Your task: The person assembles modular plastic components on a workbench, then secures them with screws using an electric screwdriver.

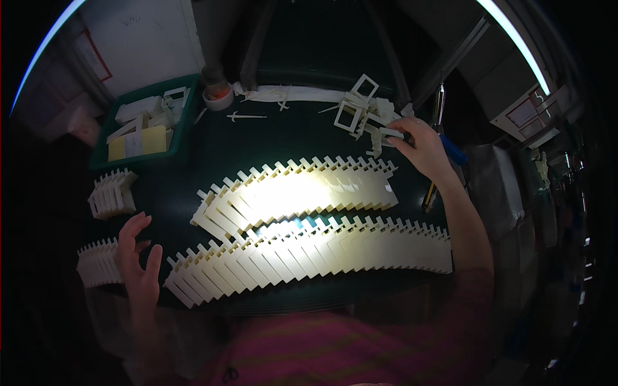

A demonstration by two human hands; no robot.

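Two long overlapping rows of cream plastic parts lie across the dark green table: a far row (367, 186) and a near row (335, 254). Each part is flat with a small tab at its top. My left hand (138, 267) hovers by the near row's left end, fingers apart, holding nothing. Beside it are two short rows of similar parts, a farther one (112, 195) and a nearer one (100, 264). At the back right, my right hand (421, 149) pinches a small white plastic piece (391, 133) at the edge of a loose pile of plastic frames (348, 117).
A green bin (187, 119) with plastic parts and a yellow card stands back left. Next to it is a tape roll (219, 98). Thin plastic scraps (248, 116) lie at the back. A blue-handled tool (452, 150) and a yellow-black pen-like tool (429, 195) lie right.
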